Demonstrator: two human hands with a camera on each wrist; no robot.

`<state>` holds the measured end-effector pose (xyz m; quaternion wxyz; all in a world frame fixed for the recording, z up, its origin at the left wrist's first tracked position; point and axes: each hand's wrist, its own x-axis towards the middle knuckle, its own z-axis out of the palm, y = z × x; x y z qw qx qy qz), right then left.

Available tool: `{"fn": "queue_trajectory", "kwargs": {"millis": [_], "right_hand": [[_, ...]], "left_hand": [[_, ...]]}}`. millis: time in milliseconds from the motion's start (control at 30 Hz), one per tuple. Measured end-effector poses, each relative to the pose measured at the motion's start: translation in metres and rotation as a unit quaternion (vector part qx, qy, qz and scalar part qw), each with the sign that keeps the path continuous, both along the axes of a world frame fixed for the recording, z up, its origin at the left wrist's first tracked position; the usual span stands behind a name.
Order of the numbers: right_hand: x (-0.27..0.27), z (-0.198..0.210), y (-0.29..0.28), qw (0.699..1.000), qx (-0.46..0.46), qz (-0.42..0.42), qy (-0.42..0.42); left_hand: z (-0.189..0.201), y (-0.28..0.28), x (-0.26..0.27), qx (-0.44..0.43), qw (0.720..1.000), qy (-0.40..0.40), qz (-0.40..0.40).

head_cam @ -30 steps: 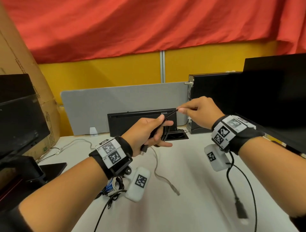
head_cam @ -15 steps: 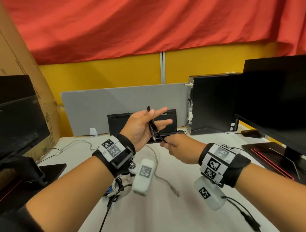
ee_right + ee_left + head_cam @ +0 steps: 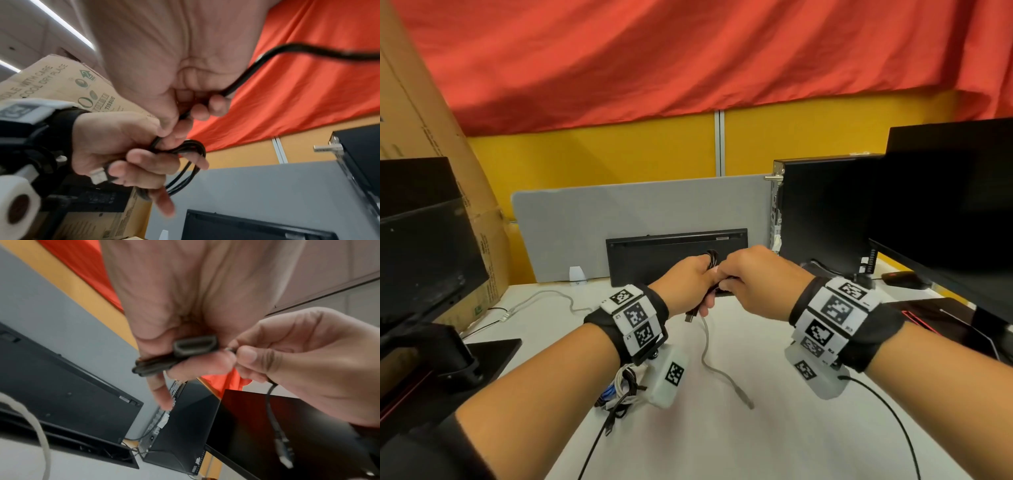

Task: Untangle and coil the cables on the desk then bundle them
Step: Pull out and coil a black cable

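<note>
My left hand (image 3: 697, 291) grips a thin black cable (image 3: 712, 257) wound into a small coil (image 3: 185, 164) round its fingers. One plug (image 3: 99, 177) sticks out under the fist. My right hand (image 3: 727, 278) touches the left hand and pinches the same cable's free end (image 3: 231, 350) between thumb and forefinger. In the left wrist view the rest of that free end (image 3: 269, 402) hangs down from the right hand (image 3: 244, 356) to a second plug (image 3: 284, 456). Both hands hover above the white desk (image 3: 774, 438), in front of the keyboard.
A grey cable (image 3: 708, 356) trails across the desk below the hands. A bundle of mixed cables (image 3: 619, 387) lies under my left wrist. A black keyboard (image 3: 674, 253) leans on the grey divider. A PC tower (image 3: 822, 212) and a monitor (image 3: 945, 205) stand right, another monitor (image 3: 421, 240) left.
My left fingers have curled round the coil. My right hand has risen and closed in on the left hand with the cable's end. Both hands now sit lower.
</note>
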<state>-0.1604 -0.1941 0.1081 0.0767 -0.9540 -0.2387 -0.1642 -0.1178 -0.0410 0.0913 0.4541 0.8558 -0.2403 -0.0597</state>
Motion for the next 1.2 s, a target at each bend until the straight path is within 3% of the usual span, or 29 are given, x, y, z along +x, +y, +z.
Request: {"fn": "queue_trajectory", "kwargs": {"millis": [133, 233, 300, 400, 533, 767, 967, 1067, 1200], "right_hand": [[0.005, 0.003, -0.002, 0.977, -0.082, 0.024, -0.195], [0.003, -0.008, -0.003, 0.942, -0.024, -0.001, -0.335], [0.003, -0.019, -0.003, 0.928, 0.057, -0.015, -0.367], [0.006, -0.034, -0.001, 0.934, 0.143, -0.044, -0.324], [0.009, -0.038, -0.002, 0.940, 0.190, -0.007, -0.282], [0.019, -0.030, -0.010, 0.949, 0.127, 0.007, -0.290], [0.022, -0.030, -0.012, 0.939, 0.183, -0.027, -0.291], [0.022, -0.044, -0.006, 0.950, 0.239, -0.045, -0.196], [0.022, -0.051, 0.003, 0.931, 0.337, -0.069, -0.121]], "left_hand": [[0.003, -0.004, -0.003, -0.139, 0.987, 0.079, 0.006], [0.004, -0.004, -0.007, -0.278, 0.946, 0.169, 0.004], [0.003, -0.003, -0.009, -0.336, 0.917, 0.217, -0.004], [0.002, 0.000, -0.012, -0.363, 0.893, 0.264, -0.024], [0.001, 0.001, -0.014, -0.359, 0.882, 0.302, -0.050], [-0.002, 0.002, -0.012, -0.332, 0.894, 0.296, -0.053], [-0.010, -0.004, -0.012, -0.325, 0.910, 0.253, -0.038], [-0.010, -0.006, -0.010, -0.338, 0.912, 0.234, 0.001], [-0.017, -0.009, -0.011, -0.336, 0.917, 0.208, 0.052]]}}
